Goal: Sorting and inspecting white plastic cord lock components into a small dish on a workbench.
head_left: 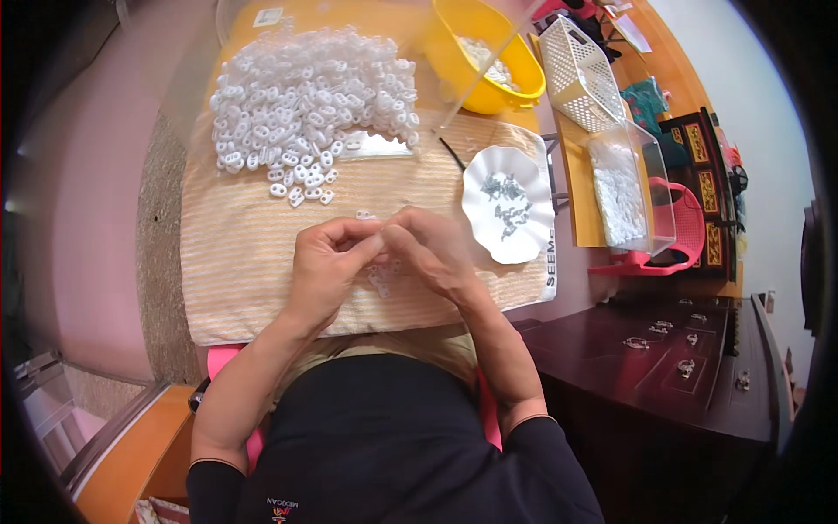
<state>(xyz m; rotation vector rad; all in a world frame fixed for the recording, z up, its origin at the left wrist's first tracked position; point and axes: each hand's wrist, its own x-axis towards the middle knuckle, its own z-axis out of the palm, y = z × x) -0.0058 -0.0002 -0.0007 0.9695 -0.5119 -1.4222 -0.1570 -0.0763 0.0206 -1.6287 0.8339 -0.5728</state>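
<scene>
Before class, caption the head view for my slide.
Left hand and right hand meet above a striped cloth, near piled white pieces and a plate.

Bright lt, soft shadows, blk fisheye rim, bent edges, R grip (pixel 434 251) blurred

Smooth plastic pieces (pixel 305 100); ribbed cloth (pixel 240 279); glossy plastic basin (pixel 491 102).

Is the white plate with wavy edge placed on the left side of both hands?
No, the plate lies to the right of the right hand.
</scene>
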